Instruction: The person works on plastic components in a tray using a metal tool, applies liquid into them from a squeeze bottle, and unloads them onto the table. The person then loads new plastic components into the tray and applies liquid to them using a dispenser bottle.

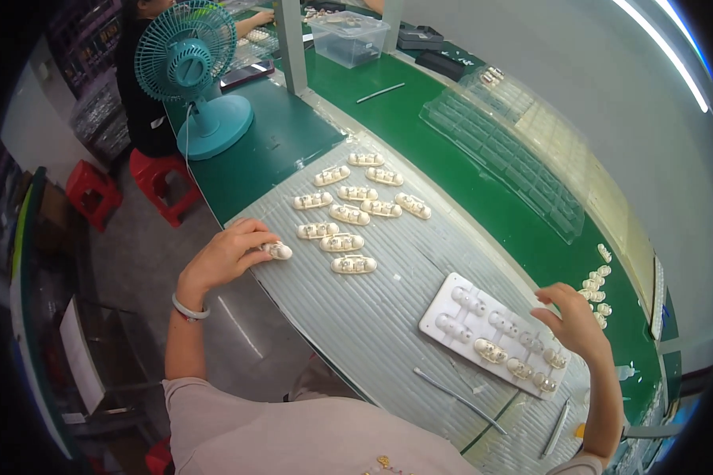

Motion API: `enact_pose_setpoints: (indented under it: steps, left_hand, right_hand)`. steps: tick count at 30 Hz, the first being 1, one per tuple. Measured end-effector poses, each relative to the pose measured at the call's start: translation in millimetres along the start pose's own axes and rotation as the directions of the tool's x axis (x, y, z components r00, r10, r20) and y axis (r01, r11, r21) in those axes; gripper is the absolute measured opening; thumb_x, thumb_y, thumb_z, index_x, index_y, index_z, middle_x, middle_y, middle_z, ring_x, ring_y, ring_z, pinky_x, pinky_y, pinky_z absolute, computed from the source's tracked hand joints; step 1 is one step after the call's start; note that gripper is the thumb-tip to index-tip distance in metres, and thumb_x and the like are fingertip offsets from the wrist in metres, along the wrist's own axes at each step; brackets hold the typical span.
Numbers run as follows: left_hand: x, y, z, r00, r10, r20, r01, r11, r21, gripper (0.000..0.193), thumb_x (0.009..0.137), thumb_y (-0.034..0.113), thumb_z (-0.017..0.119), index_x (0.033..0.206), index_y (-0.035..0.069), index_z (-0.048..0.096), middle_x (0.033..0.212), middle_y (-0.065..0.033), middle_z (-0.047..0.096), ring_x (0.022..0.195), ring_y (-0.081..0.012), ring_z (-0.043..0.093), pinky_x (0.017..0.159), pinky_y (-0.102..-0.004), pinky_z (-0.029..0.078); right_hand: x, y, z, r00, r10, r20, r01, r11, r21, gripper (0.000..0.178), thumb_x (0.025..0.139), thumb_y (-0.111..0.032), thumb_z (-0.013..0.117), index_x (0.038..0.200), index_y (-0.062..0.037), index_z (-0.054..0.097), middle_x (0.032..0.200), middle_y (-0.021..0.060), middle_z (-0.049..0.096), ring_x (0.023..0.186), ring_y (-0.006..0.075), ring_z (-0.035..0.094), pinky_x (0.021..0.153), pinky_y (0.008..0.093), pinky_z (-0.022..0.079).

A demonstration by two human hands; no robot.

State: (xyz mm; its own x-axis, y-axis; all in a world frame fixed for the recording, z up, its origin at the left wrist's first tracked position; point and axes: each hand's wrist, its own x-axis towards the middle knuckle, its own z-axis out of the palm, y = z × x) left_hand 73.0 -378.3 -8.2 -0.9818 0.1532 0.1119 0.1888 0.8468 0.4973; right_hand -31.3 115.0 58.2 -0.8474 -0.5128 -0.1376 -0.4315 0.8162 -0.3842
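Note:
My left hand [234, 253] is at the left edge of the work mat, its fingertips closed on a small cream oval plastic part [278, 251]. Just right of it, several similar oval parts [353, 264] lie in loose rows, with small metal-looking pieces in them. Over the far right side of a white fixture block [444, 325], my right hand [576, 321] hovers with thumb and fingers apart and nothing visible between them. The block has molded recesses; a cream oval part [491, 350] and smaller rounded parts [520, 368] sit in some of them.
A ribbed translucent mat [404, 317] covers the green bench. Near me lie a grey tube [459, 400] and a slim metal tool [555, 428]. Clear trays [507, 158] and small cream parts [594, 285] are beyond. A teal fan [214, 127] stands far left, near another person [142, 95].

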Motion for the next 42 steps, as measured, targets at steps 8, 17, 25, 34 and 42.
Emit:
enact_pose_setpoints:
  steps: [8,17,25,34,42]
  left_hand:
    - [28.0,25.0,13.2,0.994,0.028,-0.104,-0.004,0.974,0.226,0.038,0.076,0.006,0.067,0.111,-0.001,0.057,0.114,-0.0171,0.056,0.103,-0.0332,0.054,0.088,-0.0365,0.044]
    - [87.5,182.1,82.1,0.840,0.533,0.101,-0.532,0.846,-0.036,0.037,0.070,0.009,0.074,0.103,-0.001,0.060,0.101,-0.0145,0.060,0.090,-0.0296,0.059,0.079,-0.0356,0.047]
    - [130.0,224.1,126.6,0.584,0.760,0.286,-0.756,0.638,-0.150,0.037,0.068,0.017,0.074,0.097,0.001,0.057,0.093,-0.0115,0.056,0.087,-0.0285,0.056,0.071,-0.0362,0.048]
    - [127.2,233.0,170.5,0.508,0.823,0.254,-0.797,0.561,-0.222,0.018,0.068,0.015,0.063,0.074,0.001,0.055,0.083,-0.0137,0.053,0.080,-0.0296,0.055,0.065,-0.0390,0.048]
    - [131.7,248.4,165.7,0.581,0.697,0.421,-0.698,0.692,-0.182,0.016,0.061,0.013,0.064,0.063,-0.003,0.061,0.073,-0.0174,0.058,0.076,-0.0334,0.059,0.063,-0.0404,0.049]
  right_hand:
    - [-100.9,29.8,-17.5,0.982,0.170,-0.086,-0.177,0.981,-0.082,0.030,0.079,-0.016,0.068,0.101,0.0014,0.060,0.098,0.0164,0.060,0.094,0.0342,0.056,0.082,0.0381,0.044]
    - [-152.2,48.3,11.0,0.958,0.272,-0.093,-0.278,0.958,-0.065,0.040,0.080,-0.020,0.068,0.114,-0.0047,0.052,0.117,0.0130,0.050,0.110,0.0305,0.049,0.093,0.0366,0.040]
    - [-148.6,57.5,46.0,0.979,0.171,-0.109,-0.160,0.982,0.103,0.036,0.076,-0.013,0.069,0.106,-0.0024,0.054,0.107,0.0138,0.051,0.103,0.0318,0.049,0.088,0.0372,0.042]
    - [-145.1,50.4,41.5,0.966,0.207,-0.154,-0.177,0.966,0.187,0.034,0.067,0.001,0.072,0.096,-0.0013,0.054,0.096,0.0144,0.051,0.088,0.0316,0.052,0.074,0.0355,0.044]
    - [-114.1,23.7,-4.0,0.947,0.142,-0.289,-0.110,0.986,0.124,0.034,0.066,0.001,0.073,0.095,-0.0011,0.054,0.095,0.0125,0.051,0.083,0.0265,0.053,0.070,0.0326,0.045]
